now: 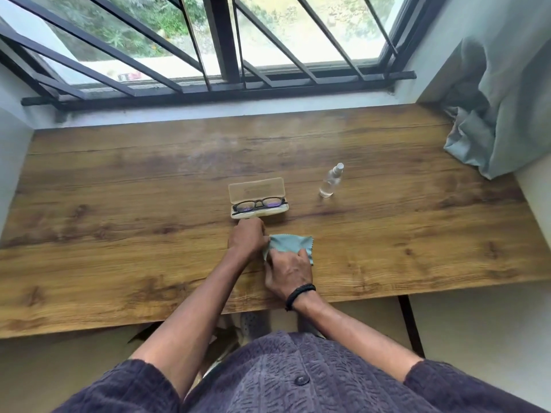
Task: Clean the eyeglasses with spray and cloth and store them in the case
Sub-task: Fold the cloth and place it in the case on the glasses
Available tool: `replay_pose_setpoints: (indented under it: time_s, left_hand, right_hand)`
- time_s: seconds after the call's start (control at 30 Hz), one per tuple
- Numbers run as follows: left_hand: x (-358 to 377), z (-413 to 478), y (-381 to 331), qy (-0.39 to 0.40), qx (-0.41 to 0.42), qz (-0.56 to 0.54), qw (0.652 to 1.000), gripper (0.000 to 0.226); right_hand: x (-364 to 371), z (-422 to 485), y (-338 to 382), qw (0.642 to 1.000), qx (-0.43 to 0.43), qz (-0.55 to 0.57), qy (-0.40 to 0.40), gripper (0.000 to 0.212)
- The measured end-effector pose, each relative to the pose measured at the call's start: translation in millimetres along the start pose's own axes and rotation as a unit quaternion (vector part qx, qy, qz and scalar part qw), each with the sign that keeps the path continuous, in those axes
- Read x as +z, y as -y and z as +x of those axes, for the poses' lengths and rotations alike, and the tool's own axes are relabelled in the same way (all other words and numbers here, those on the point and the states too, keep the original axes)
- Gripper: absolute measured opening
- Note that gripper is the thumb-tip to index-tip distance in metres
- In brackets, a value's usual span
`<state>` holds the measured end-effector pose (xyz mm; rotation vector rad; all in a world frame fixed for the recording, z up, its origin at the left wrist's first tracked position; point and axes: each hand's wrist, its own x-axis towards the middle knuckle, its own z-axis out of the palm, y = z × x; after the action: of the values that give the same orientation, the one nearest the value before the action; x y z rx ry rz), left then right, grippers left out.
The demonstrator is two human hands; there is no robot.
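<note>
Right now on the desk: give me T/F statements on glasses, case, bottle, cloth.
1. The eyeglasses lie in the open case. True.
2. The spray bottle is held in the left hand. False: it stands on the table, right of the case; the left hand is near the case's front edge.
3. The right hand rests on the cloth. True.
4. The case lid is shut. False: it is open.
</note>
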<state>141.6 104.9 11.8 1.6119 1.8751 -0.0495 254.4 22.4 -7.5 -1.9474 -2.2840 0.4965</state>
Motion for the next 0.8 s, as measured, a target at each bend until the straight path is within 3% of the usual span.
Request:
replay_pose_setpoints:
  time_s: [0.13, 0.33, 0.5, 0.8]
  left_hand:
    - [0.6, 0.4, -3.7, 0.014, -0.005, -0.043, 0.999, 0.014]
    - [6.5, -1.5, -23.7, 0.011, 0.012, -0.05, 0.999, 0.019]
    - [15.0, -3.8, -47.8, 0.009, 0.03, -0.026, 0.999, 0.025]
    - [34.9, -5.1, -74.2, -0.005, 0.069, -0.004, 0.998, 0.024]
  right_hand:
    - [-7.2, -8.9, -2.1, 0.988, 0.1, 0.115, 0.001, 0.014]
    - [-9.0, -21.2, -15.8, 0.919, 0.275, 0.283, 0.016, 0.01]
    - [-12.1, -25.4, -30.7, 0.887, 0.325, 0.329, 0.0, 0.009]
    - [-18.0, -29.6, -48.8, 0.865, 0.362, 0.347, -0.014, 0.011]
